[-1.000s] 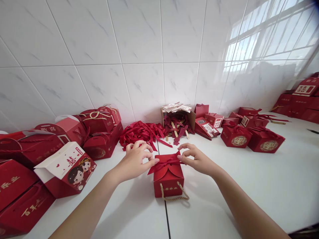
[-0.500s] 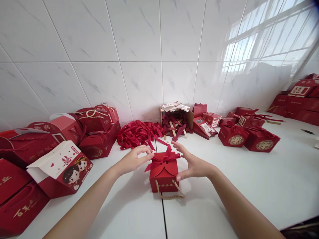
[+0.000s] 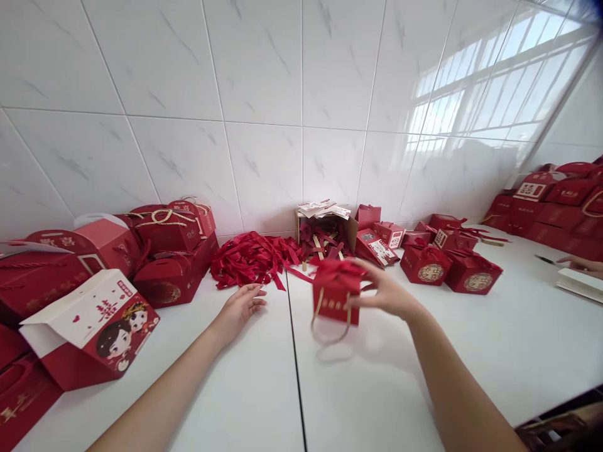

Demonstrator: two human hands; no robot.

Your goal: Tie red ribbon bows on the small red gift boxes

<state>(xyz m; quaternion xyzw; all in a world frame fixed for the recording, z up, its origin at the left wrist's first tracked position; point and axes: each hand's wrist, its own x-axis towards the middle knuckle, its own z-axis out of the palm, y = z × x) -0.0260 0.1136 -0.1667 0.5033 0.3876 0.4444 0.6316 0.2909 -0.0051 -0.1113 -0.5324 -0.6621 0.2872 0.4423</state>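
A small red gift box (image 3: 335,301) with a red ribbon on top and a looped rope handle hangs slightly above the white table, a little blurred. My right hand (image 3: 384,290) grips its right side, with the thumb on the front and the fingers behind. My left hand (image 3: 244,306) is over the table to the left of the box, holding nothing, its fingers loosely bent and apart. Behind my left hand lies a heap of red ribbons (image 3: 252,257).
Red boxes are piled at the left beside a white-lidded box (image 3: 94,314). An open carton (image 3: 352,235) of ribbons stands against the wall. Two ribboned boxes (image 3: 473,271) sit at right. Another person's hand (image 3: 584,263) is near a notebook (image 3: 581,284).
My right hand has closed on the box and lifted it to the right. My left hand has drawn away from it. Another person's hand and a notebook have come into view at the right.
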